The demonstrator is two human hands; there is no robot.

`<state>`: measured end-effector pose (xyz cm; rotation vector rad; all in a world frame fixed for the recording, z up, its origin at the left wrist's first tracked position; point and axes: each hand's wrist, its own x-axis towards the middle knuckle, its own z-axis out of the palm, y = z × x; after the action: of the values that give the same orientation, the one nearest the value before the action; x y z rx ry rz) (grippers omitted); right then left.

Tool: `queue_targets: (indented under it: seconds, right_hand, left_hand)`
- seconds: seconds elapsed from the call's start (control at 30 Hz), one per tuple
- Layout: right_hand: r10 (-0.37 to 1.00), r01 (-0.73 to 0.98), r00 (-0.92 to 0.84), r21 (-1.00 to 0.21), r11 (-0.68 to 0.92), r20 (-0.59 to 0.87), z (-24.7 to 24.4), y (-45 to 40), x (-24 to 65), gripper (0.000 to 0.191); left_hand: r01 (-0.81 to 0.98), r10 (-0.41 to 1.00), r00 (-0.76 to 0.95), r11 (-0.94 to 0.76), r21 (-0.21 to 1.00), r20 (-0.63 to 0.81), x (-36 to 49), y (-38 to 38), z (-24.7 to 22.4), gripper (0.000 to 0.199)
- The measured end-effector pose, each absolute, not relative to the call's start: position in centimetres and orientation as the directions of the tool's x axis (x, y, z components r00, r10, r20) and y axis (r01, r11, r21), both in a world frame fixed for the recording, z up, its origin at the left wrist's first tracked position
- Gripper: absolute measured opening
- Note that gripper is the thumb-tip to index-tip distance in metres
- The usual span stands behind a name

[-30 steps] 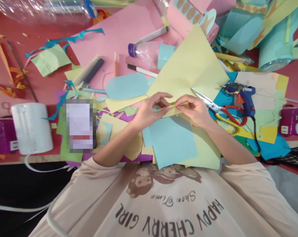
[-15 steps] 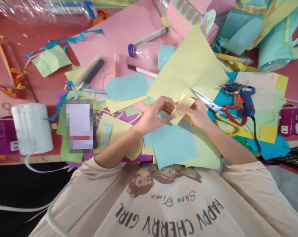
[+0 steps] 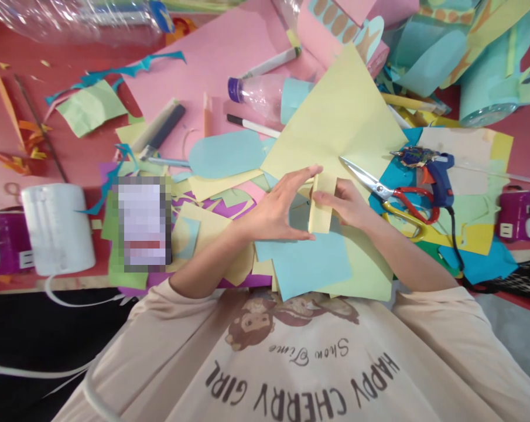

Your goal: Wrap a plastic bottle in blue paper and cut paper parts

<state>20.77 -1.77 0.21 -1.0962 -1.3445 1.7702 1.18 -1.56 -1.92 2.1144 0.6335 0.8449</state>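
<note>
A small folded piece of pale yellow paper (image 3: 322, 212) is pinched in my right hand (image 3: 347, 203), the thumb lying on its face and the fingers behind. It stands upright, with a narrow fold along its left edge. My left hand (image 3: 273, 208) is open in a wide C, thumb and fingers spread. Its fingertips reach the top and bottom ends of the folded edge; whether they press on it I cannot tell. Beneath both hands lies light blue paper (image 3: 311, 264). A large pale yellow sheet (image 3: 344, 111) is just beyond them.
Scissors (image 3: 381, 190) with red and yellow handles lie right of my hands, beside a blue glue gun (image 3: 440, 179). A plastic bottle (image 3: 260, 97) and markers lie farther back. A phone-like device (image 3: 144, 223), blurred out, and a white power strip (image 3: 58, 228) are at left.
My left hand has let its pinch go and spread wide along the paper. The folded paper has turned from slanted to nearly upright, still in my right hand.
</note>
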Motion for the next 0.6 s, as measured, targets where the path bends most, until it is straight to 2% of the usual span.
queue_targets:
  seconds: [0.3, 0.5, 0.6]
  right_hand:
    - [0.830, 0.053, -0.465, -0.945, -0.322, -0.309, -0.16, -2.18, 20.53, 0.043]
    - [0.851, 0.061, -0.399, -0.935, -0.348, -0.342, -0.41, -2.17, 20.45, 0.044]
    - [0.852, 0.078, -0.402, -0.939, -0.334, -0.336, -0.52, -2.10, 20.50, 0.044]
  left_hand:
    - [0.237, 0.658, 0.602, -0.687, 0.687, 0.451, 1.09, -1.36, -2.15, 0.107]
    - [0.319, 0.685, 0.616, -0.669, 0.671, 0.390, 0.90, -1.47, -1.87, 0.098]
    - [0.323, 0.680, 0.613, -0.681, 0.657, 0.403, 0.96, -1.46, -2.03, 0.103]
